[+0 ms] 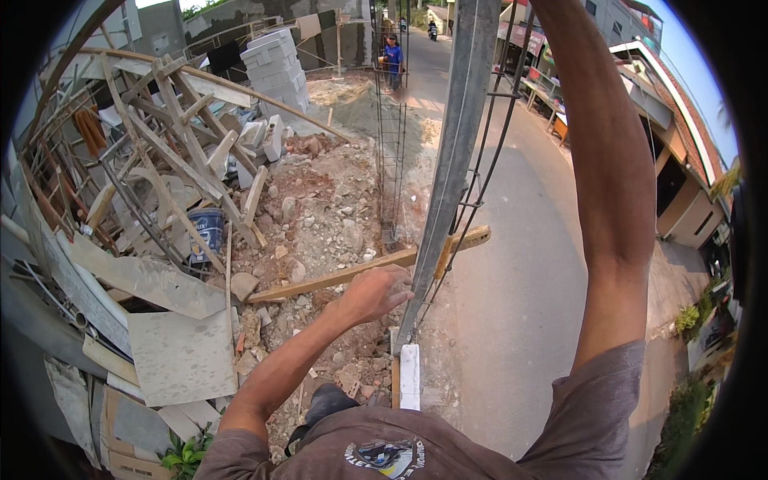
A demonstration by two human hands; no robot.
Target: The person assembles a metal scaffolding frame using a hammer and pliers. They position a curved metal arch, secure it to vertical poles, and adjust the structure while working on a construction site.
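Observation:
A long grey metal channel [452,160] stands upright in front of me, leaning slightly; its lower end comes down beside a narrow white block [410,376]. My left hand [374,294] is at the channel's lower left side, fingers apart, the fingertips at or very near its edge. Whether they press on it I cannot tell. My right arm [608,160] reaches up past the top edge, so the right hand is out of sight. Close behind the channel runs a rebar cage [490,144]. A wooden plank [336,277] crosses behind my left hand and the channel.
Rubble [320,208] covers the ground ahead, with a second rebar cage [390,160] rising from it. Tangled timber [184,136], a dark blue bucket [206,232] and boards [180,352] lie left. Stacked white blocks [274,68] and a person in blue [393,60] are farther off; a road [528,224] runs right.

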